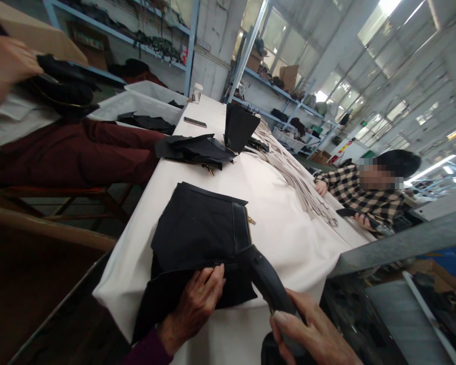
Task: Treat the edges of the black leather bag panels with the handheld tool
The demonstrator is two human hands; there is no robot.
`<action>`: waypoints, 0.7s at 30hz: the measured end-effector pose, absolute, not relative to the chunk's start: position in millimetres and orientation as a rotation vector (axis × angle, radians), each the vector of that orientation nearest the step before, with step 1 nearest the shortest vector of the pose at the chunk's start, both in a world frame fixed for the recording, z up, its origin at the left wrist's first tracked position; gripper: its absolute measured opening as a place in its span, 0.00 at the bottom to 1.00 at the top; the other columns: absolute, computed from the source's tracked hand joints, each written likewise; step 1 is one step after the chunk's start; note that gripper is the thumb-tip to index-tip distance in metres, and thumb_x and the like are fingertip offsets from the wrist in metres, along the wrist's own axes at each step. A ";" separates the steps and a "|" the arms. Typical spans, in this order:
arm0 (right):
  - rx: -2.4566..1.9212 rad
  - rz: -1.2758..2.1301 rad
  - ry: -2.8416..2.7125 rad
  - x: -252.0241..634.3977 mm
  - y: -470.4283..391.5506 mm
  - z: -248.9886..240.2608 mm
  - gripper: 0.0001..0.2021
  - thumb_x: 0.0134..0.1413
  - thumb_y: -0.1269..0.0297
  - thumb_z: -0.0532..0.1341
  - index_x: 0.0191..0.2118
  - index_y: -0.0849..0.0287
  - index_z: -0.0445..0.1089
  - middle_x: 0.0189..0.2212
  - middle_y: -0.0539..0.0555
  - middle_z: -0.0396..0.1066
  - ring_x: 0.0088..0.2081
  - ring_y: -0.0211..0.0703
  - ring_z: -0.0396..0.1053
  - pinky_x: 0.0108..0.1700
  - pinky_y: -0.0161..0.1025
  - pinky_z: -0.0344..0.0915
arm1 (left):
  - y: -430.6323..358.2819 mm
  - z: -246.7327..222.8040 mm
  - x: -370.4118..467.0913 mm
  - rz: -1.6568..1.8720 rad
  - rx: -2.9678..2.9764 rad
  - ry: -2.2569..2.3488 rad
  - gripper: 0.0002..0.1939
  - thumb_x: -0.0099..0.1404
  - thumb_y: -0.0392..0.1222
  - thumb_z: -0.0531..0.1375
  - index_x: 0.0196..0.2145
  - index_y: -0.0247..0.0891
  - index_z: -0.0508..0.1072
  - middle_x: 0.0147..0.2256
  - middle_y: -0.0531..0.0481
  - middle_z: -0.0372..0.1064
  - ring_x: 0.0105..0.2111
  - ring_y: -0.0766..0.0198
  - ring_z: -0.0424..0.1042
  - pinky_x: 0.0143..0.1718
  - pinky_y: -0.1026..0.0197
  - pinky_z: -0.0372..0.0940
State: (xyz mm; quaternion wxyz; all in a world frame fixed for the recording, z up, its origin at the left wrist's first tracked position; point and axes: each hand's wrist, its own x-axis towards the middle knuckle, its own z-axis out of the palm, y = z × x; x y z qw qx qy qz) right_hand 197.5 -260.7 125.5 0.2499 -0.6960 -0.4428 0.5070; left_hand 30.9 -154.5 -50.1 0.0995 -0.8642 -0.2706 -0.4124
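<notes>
Black fabric panels (197,228) of a bag piece, with a smooth dark band and gold-coloured trim at the right edge, lie on the white-covered table. My left hand (199,301) is closed at the near side, its fingers pressed together on a folded edge of the fabric. In my right hand (306,327) is a black curved, handle-like piece (268,279), thumb and fingers wrapped round it. Its far end meets the lower right corner of the bag piece. Whether the two are joined, I cannot tell. A small gold-coloured metal part (252,220) sticks out from the trim.
Further up the white table (289,223) lie more black pieces (192,149), a phone-like dark slab (195,122) and a heap of pale strips (289,177). White bins (106,109) stand beyond. One person sits at left, another in a checked shirt (340,180) at right.
</notes>
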 end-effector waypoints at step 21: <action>-1.716 1.265 -1.052 248.1 -249.3 109.5 0.19 0.55 0.47 0.55 0.29 0.61 0.62 0.16 0.45 0.59 0.14 0.31 0.58 0.15 0.28 0.55 | -96.7 55.5 14.1 -0.524 -3.313 -0.921 0.12 0.66 0.38 0.50 0.41 0.42 0.71 0.36 0.50 0.67 0.32 0.64 0.70 0.34 0.63 0.64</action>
